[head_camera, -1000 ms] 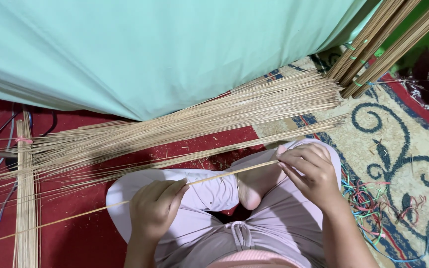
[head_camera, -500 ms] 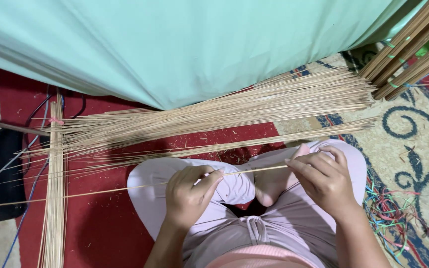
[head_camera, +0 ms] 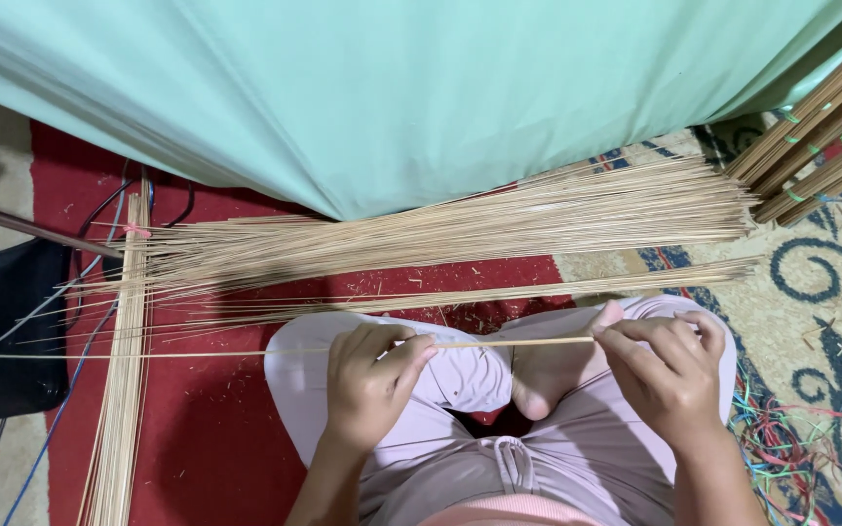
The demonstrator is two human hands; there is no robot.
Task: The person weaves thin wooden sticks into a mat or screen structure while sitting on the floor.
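Observation:
I sit cross-legged in pale pink trousers on a red mat. A long thin bamboo stick (head_camera: 509,343) runs level across my lap. My left hand (head_camera: 370,382) pinches it between thumb and forefinger near its middle. My right hand (head_camera: 669,372) grips its right end with the fingertips. The stick's left part stretches far out over the mat to the left edge. Just beyond my knees lies a wide flat pile of similar thin sticks (head_camera: 460,239), fanned side by side.
A mint-green cloth (head_camera: 392,88) covers the upper view. A second bundle of sticks (head_camera: 119,390) lies lengthwise at left, thicker bamboo slats (head_camera: 821,146) at upper right. A dark object and cables (head_camera: 2,331) sit at left. Coloured wire scraps (head_camera: 782,438) litter the patterned carpet at right.
The view has shifted so everything sits further right in frame. My left hand has slid along the stick toward the right hand. The stick stays level across my lap.

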